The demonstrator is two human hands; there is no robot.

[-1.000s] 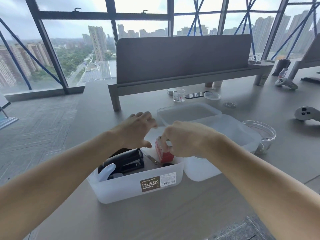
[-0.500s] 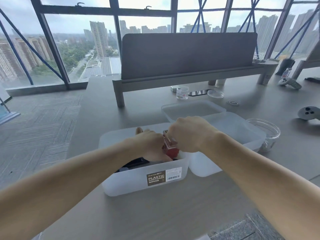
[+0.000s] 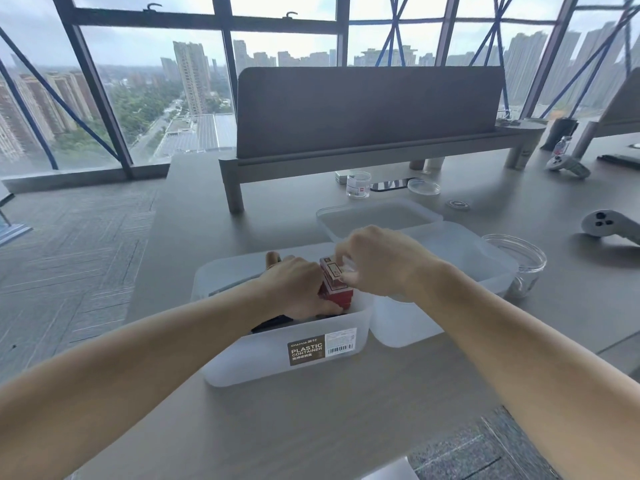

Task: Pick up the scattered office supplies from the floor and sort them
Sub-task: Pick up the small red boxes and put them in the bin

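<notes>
Bin label (image 3: 306,350) reads "PLASTIC CONTAINER", barcode beside

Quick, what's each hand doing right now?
Left hand: closed on the red box inside the plastic container.
Right hand: fingers pinching the red box's top.

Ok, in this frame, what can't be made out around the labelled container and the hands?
Head view only:
- Contents of the labelled container: mostly hidden by the left hand.
- Red box label: too small to read.
- Right hand fingers: blurred, grip unclear.
- Glass jar contents: too small to tell.
</notes>
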